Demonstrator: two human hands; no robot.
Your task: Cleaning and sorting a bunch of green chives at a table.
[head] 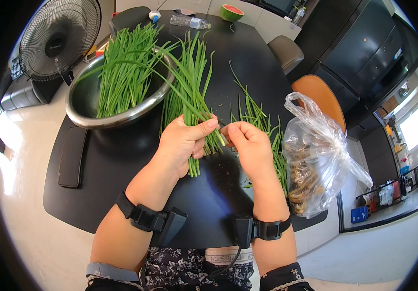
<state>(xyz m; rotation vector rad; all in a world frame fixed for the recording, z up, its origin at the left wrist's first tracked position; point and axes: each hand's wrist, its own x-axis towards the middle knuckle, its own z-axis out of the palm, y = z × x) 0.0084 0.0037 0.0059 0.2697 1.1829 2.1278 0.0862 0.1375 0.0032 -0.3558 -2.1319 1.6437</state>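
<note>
My left hand (183, 142) is closed around a small bunch of garlic chives (194, 91), its leaves fanning away from me and several pale cut ends showing below the fist. Thumb and fingertips of my right hand (248, 140) are pinched together at the base of stalks angling out of that bunch. My palm hides part of the grip. More garlic chives (170, 109) lie beneath and beyond my left hand on the black table (121, 160). Right of my right hand is a loose strip of thin green stalks (276, 145). A steel bowl (81, 94) at the left holds a thick heap of chives (125, 72).
A knotted clear plastic bag (314, 156) with brownish contents stands at the table's right. Left of me lies a black phone (72, 158). A plastic bottle (190, 22) and a cut watermelon (232, 13) are at the far end. A fan (59, 40) stands beyond the bowl.
</note>
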